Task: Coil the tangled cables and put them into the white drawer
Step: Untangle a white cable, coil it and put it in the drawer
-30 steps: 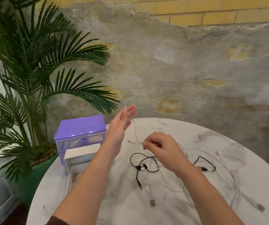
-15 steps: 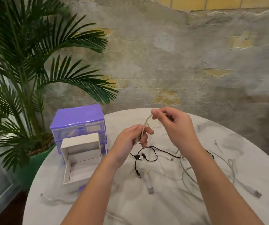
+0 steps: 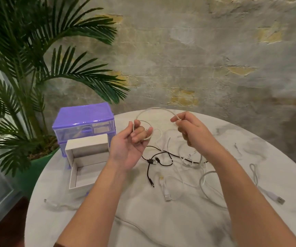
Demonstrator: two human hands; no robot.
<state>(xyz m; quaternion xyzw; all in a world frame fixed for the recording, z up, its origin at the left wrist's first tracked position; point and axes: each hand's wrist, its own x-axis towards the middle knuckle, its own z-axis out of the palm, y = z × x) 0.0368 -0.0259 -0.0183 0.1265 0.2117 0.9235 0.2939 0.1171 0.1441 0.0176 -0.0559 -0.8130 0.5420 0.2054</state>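
A white cable (image 3: 154, 109) arcs between my hands above the round marble table (image 3: 161, 220). My left hand (image 3: 131, 145), palm up, pinches a small loop of it between thumb and curled fingers. My right hand (image 3: 190, 129) pinches the same cable further along, and the rest trails down to the tabletop. Below lie a tangled black cable (image 3: 154, 160) and several white cables (image 3: 204, 177) with USB plugs. The white drawer (image 3: 88, 145) stands pulled out and open at the left of the table, with nothing visible inside.
A purple plastic drawer unit (image 3: 84, 120) sits behind the white drawer. A potted palm (image 3: 27, 77) in a green pot leans over the table's left edge. A rough plastered wall rises behind. One more white cable (image 3: 54, 205) lies near the front left edge.
My hands have moved apart and the white cable now forms a wide arc between them, with a loop in my left hand. The camera has tilted further down.
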